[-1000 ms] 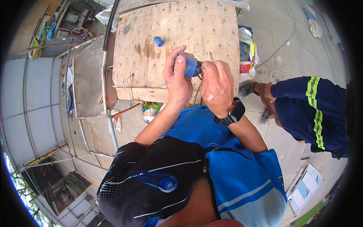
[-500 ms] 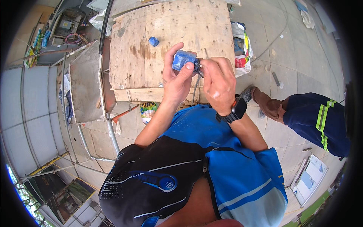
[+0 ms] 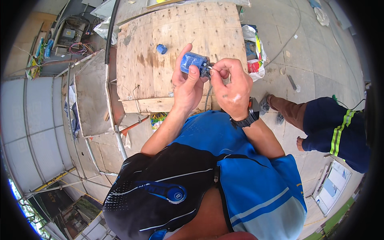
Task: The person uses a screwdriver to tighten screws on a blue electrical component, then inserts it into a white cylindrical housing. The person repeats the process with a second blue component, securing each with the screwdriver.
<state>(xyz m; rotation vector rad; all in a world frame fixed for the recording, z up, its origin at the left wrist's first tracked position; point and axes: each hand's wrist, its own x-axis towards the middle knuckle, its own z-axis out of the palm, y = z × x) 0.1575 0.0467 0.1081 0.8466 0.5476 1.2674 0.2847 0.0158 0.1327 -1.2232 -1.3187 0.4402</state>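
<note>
In the head view, your left hand [image 3: 187, 87] clasps the blue plug [image 3: 191, 63] over the table [image 3: 134, 72], inside its near edge; your right hand [image 3: 235, 94] pinches a pale piece [image 3: 211, 68] at the plug's dark end. Wood spreads leftward and beyond, around the blue cap [image 3: 161, 49]. Beside the right edge sits a bag [image 3: 261, 60], contents unclear.

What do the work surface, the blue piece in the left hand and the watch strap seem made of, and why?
Work surface: bare wood, probably plywood; grain and stains show. Blue piece: likely plastic, scuffed, slightly glossy, with pale marks. Watch strap: dark, segmented; metal or plastic, hard to tell.
</note>
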